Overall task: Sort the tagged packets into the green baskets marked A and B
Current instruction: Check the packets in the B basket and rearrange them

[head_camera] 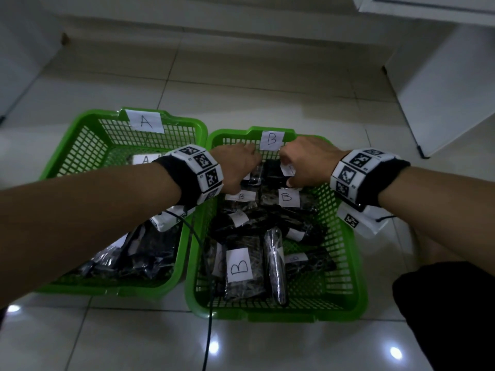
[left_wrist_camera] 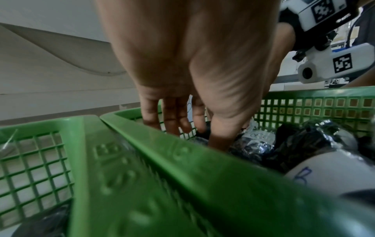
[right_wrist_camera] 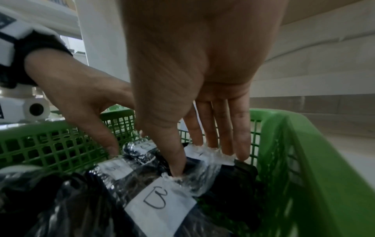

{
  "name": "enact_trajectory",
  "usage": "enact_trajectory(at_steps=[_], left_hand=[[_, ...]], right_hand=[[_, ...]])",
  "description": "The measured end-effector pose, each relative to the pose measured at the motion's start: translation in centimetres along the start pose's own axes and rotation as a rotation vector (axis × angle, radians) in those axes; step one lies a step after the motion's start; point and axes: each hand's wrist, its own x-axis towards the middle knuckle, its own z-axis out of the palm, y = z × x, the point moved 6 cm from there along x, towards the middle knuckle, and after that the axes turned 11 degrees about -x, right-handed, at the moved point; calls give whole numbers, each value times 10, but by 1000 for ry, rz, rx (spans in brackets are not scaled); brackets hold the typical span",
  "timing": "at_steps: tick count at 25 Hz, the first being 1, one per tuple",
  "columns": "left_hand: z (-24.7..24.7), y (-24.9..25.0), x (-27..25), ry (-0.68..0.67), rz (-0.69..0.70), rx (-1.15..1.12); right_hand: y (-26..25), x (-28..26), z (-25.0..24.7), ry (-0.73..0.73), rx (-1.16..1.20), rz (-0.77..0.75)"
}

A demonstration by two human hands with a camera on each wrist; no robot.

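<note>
Both your hands were down at the far end of basket B (head_camera: 356,266), centre of the frame: right hand (head_camera: 308,162) pinching a B-tagged packet (right_wrist_camera: 202,162), left hand (head_camera: 235,167) with fingers (left_wrist_camera: 174,123) loosely spread beside it; best to set it flat, tag up

The two baskets (head_camera: 356,263) were green moulded plastic lattice, the packets (head_camera: 273,263) glossy crinkled clear film over black contents with matt white paper tags (head_camera: 239,265), on shiny glazed floor tiles (head_camera: 267,84).
</note>
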Motion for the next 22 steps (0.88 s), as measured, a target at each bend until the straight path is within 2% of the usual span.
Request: enact_trajectory(at_steps=[2, 6, 10, 18, 22], left_hand=[[-7, 4, -2, 30, 27, -89], [1, 10, -4, -161, -18, -176], [13, 9, -5, -239, -15, -176], [9, 12, -17, -132, 6, -259], [13, 26, -28, -189, -24, -269]], right_hand=[[3, 3, -1, 4, 67, 33], [8, 4, 5, -16, 189, 55], [8, 5, 7, -23, 237, 77], [13, -19, -10, 165, 209, 122], [4, -36, 0, 96, 196, 75]])
